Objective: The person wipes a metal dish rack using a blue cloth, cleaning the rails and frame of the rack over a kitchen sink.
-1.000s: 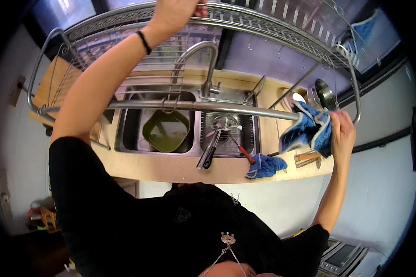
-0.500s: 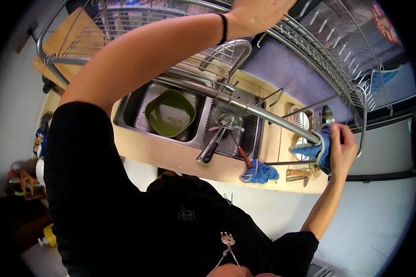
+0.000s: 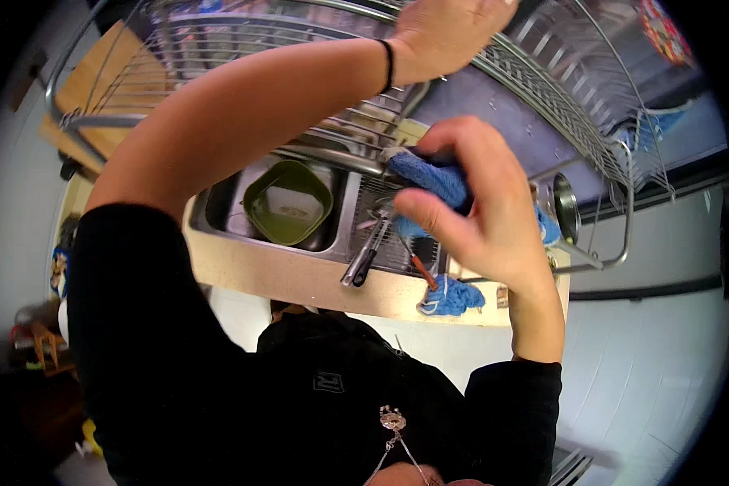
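Note:
My left hand (image 3: 449, 36) reaches high over the wire dish rack (image 3: 563, 97) at the top edge, its fingertips hard to make out. My right hand (image 3: 502, 219) grips a bunched blue cloth (image 3: 425, 176) at the rack's front metal tube (image 3: 340, 159), thumb below and fingers above. Below the rack is a double steel sink (image 3: 215, 212) with an olive-green square basin (image 3: 287, 217) in the left bowl and metal utensils (image 3: 364, 257) with dark handles in the right. Another blue cloth (image 3: 449, 297) lies on the counter's front edge beside a red-handled tool (image 3: 419, 266).
A wooden board (image 3: 89, 85) stands behind the rack's left end. A steel pot (image 3: 563, 206) sits at the right of the counter (image 3: 247, 275). Small items cluster at the lower left by the wall, and a colourful object (image 3: 664, 28) is at the upper right.
My right hand, with the blue cloth, has moved leftward and up along the tube from the right end to the middle. My left hand has shifted rightward since a second ago.

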